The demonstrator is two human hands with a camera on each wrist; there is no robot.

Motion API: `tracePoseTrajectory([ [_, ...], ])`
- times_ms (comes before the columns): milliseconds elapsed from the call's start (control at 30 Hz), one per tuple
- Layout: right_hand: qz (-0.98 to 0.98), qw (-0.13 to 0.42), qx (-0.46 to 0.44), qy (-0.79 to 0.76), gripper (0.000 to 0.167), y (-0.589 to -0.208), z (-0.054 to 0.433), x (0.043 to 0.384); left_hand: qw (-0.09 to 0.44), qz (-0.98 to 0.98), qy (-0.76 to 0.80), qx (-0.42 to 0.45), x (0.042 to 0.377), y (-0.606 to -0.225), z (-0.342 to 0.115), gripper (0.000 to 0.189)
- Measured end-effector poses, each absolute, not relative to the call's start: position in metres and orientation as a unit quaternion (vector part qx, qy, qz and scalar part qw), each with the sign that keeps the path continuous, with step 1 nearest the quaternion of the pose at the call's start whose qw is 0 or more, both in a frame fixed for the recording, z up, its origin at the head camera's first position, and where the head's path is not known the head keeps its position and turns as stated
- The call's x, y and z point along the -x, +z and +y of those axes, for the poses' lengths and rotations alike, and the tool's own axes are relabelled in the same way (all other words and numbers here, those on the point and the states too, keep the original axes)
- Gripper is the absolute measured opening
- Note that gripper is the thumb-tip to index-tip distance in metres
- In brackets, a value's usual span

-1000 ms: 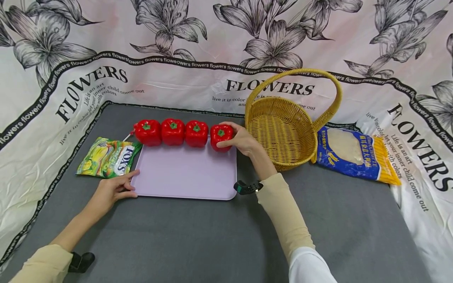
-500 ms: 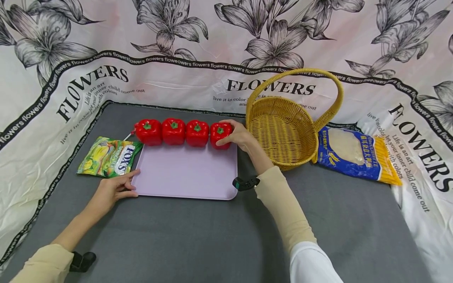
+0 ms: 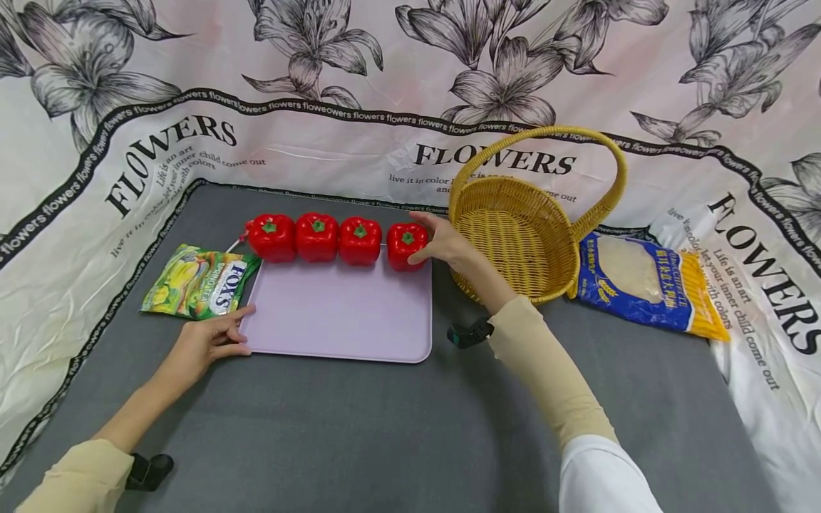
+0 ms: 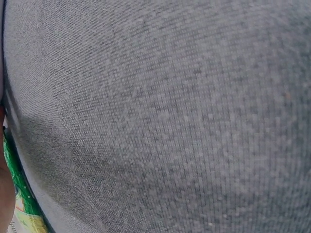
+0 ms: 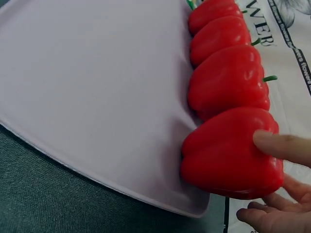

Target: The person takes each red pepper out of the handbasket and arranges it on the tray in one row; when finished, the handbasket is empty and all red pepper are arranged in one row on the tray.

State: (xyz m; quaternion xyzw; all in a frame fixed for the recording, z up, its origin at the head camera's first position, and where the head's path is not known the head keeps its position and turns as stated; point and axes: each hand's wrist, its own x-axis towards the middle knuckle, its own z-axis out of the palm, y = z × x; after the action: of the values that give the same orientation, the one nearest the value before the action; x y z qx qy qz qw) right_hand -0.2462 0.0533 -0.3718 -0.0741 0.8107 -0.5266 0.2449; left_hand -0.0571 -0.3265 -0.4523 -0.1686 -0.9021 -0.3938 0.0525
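My right hand (image 3: 449,244) grips the rightmost red bell pepper (image 3: 403,246) at the back right of a pale purple tray (image 3: 340,313). In the right wrist view, the thumb presses on this pepper's side and the other fingers curve behind it. Several similar peppers (image 3: 316,237) with green stems stand in a row along the tray's back edge, with a small gap before the gripped one. My left hand (image 3: 208,342) touches the tray's front left edge, thumb and index finger spread apart. The left wrist view shows mostly grey cloth and a sliver of a finger (image 4: 6,199).
A yellow wicker basket (image 3: 507,242) with a tall handle stands right of the tray. Beside it lies a blue and yellow food bag (image 3: 635,281). A green Fox's packet (image 3: 195,281) lies left of the tray. Flower-printed cloth (image 3: 333,157) rises behind the grey table.
The gripped pepper first slid left toward the row, then shifted slightly back right with my right hand. The right forearm swung right. My left hand and the tray stay put.
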Motion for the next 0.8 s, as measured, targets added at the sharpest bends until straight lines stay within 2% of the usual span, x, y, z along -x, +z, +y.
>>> tracePoseTrajectory([
  [333,0.815,0.231,0.092,-0.524,0.071,-0.3724,0.0619,0.2437,0.053,-0.902,-0.394,0.168,0.0574,-0.4522,-0.3252,0.027],
  [800,0.816,0.215,0.045,-0.535,0.072,-0.3732,0.0582,0.2432,0.056,-0.902,-0.392,0.171,0.0561,-0.4487,-0.3227,0.027],
])
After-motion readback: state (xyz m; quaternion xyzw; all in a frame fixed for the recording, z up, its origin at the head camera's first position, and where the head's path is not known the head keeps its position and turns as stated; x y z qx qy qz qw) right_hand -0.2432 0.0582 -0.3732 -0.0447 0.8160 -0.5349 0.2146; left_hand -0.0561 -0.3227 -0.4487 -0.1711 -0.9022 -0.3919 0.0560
